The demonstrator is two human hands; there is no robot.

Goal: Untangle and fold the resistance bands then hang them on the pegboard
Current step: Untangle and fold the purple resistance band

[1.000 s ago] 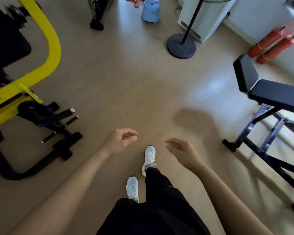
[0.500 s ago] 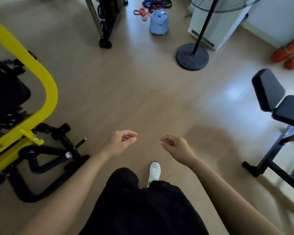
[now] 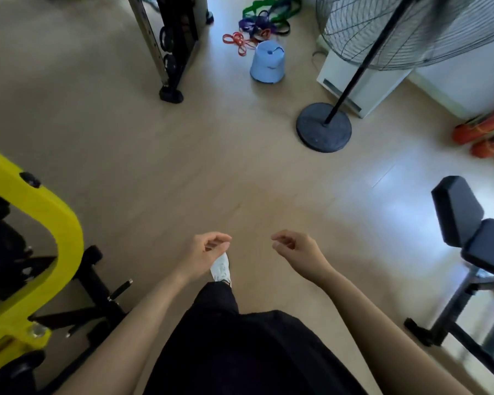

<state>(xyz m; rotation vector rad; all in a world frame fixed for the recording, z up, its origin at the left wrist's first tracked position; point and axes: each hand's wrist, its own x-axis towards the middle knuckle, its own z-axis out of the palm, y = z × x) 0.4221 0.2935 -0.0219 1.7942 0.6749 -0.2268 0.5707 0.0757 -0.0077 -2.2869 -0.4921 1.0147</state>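
Note:
A tangled heap of resistance bands (image 3: 264, 22) in green, purple, black and red lies on the wooden floor at the far top of the head view, with loose red loops (image 3: 238, 41) trailing from it. My left hand (image 3: 204, 252) and my right hand (image 3: 295, 250) hang low in front of me, far from the bands. Both hold nothing and their fingers are loosely curled. No pegboard is in view.
A pale blue stool (image 3: 267, 62) stands just before the bands. A fan stand's round base (image 3: 323, 127) and a white unit (image 3: 357, 81) sit right; a black rack (image 3: 170, 47) left. A yellow machine (image 3: 37, 232) flanks me left, a black bench (image 3: 474, 238) right.
The view has moved forward across the floor: the bands, stool and fan base have come nearer and lower in the frame. My empty hands have kept their pose.

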